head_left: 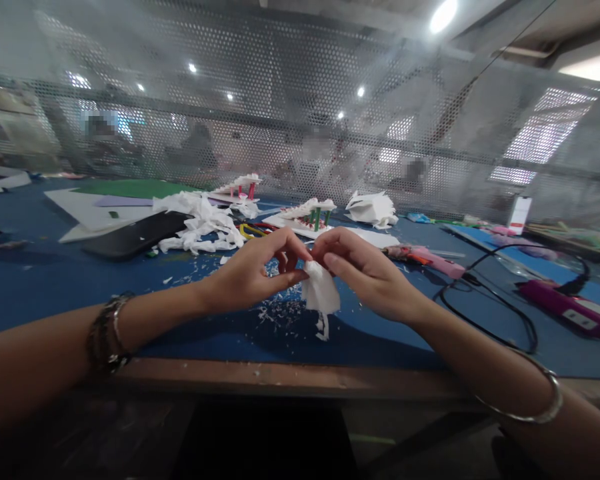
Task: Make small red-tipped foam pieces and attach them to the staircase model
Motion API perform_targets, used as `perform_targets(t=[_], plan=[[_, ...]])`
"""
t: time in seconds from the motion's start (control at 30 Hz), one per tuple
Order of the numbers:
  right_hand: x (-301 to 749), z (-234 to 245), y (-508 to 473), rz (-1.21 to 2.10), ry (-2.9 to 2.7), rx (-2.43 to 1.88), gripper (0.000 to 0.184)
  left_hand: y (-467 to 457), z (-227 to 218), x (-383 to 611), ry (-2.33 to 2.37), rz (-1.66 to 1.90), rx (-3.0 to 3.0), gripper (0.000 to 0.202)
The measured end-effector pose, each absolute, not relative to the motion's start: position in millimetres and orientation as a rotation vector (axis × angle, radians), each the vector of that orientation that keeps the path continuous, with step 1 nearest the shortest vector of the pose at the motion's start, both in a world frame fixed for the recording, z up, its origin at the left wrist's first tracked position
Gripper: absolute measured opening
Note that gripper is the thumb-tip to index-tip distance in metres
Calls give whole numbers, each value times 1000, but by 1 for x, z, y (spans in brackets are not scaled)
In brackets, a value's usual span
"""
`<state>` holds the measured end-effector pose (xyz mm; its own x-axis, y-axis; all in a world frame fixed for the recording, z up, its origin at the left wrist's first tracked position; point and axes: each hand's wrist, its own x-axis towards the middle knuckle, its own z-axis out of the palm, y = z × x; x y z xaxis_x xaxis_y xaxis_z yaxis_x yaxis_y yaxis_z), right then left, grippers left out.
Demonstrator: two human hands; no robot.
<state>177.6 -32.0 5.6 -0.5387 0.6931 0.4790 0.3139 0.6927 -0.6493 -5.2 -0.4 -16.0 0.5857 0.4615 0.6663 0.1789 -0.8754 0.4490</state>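
My left hand (253, 270) and my right hand (365, 270) meet over the blue table (55, 280). Both pinch a small piece of white tissue paper (321, 293) between thumb and fingers. The tissue hangs down below the fingertips, with a thin strip dangling at its lower end. White paper crumbs (280, 310) lie scattered on the table just under the hands. Bracelets sit on both wrists.
A heap of torn white tissue (200, 223) and a dark phone (135, 237) lie at the left. Small paper models on coloured posts (310, 215) stand behind the hands. A pink glue gun (430, 260), black cable (485, 313) and purple device (570, 307) are at the right. Perforated mesh walls the back.
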Motion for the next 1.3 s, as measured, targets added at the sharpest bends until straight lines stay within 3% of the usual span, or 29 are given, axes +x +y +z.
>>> perform_targets(t=[0.33, 0.73, 0.8, 1.3], plan=[[174, 4, -36, 470, -2218, -844, 22, -1, -17, -5, 512, 1181, 2599, 6], [179, 8, -26, 904, -2130, -726, 8, -1, -15, -5, 441, 1094, 2508, 8], [180, 8, -26, 917, -2086, -706, 14, 0, -16, -4, 444, 1104, 2495, 8], [179, 11, -26, 499, -2011, -1014, 27, 2, -16, -5, 525, 1025, 2491, 10]])
